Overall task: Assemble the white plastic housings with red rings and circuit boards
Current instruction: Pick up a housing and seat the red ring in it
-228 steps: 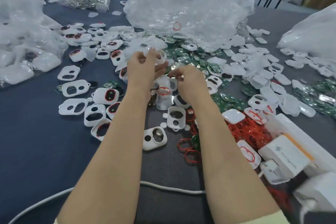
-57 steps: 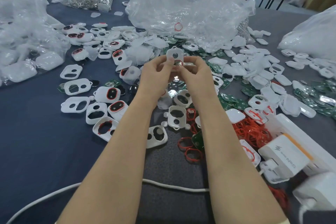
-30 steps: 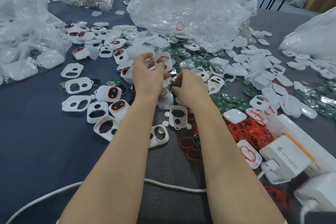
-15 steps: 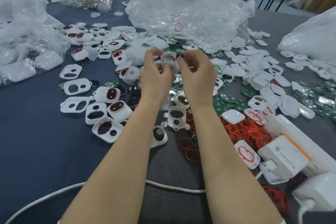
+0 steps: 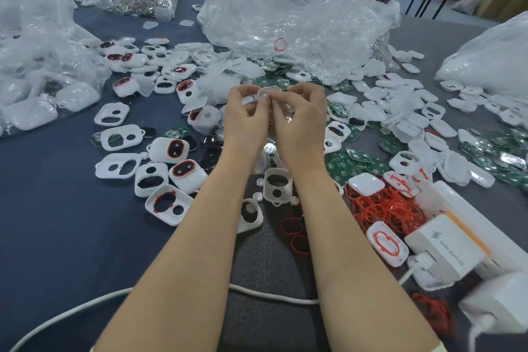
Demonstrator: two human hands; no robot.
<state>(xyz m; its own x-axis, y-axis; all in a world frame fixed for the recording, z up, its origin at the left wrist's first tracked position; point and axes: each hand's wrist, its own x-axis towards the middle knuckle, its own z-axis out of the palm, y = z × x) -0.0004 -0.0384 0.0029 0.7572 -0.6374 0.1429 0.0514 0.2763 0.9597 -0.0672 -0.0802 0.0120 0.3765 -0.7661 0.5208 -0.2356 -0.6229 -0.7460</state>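
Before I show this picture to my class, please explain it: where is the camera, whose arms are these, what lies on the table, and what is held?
No machine here: a person works with bare hands. The camera sits on their head, looking forward and down, so both forearms reach in from below. The left hand and right hand meet above the table and pinch one small white housing in a shared grip. Around them lie loose white housings, a pile of red rings, green circuit boards and crumpled clear plastic bags.
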